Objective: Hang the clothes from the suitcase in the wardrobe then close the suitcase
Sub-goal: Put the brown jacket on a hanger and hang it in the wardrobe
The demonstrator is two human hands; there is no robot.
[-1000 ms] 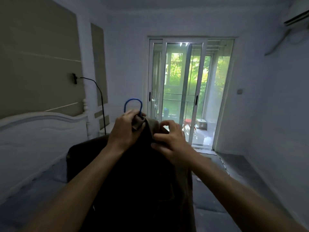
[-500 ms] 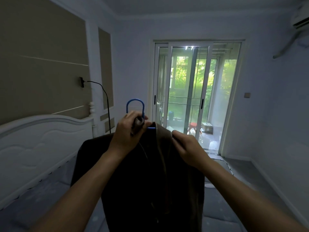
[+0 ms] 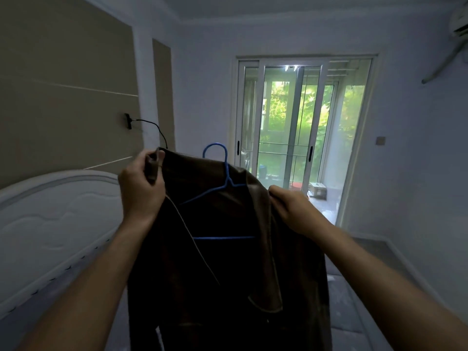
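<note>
Two hands, one garment. Left hand [image 3: 141,188] pinched the collar edge of a dark brown jacket [image 3: 228,269] (held up in mid-air, long axis vertical, hem downward); blue hanger [image 3: 226,173] inside, hook pointing up; right hand [image 3: 293,206] gripped the other shoulder.

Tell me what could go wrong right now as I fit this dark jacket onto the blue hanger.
Neither hand holds the thin blue hanger: the left hand grips the dark brown jacket by its collar edge and the right hand grips the other front edge, so the hanger could slip down inside. The hanger's arm nearer the left hand lies bare, not under a shoulder, so the jacket may slide off that side once released.
</note>
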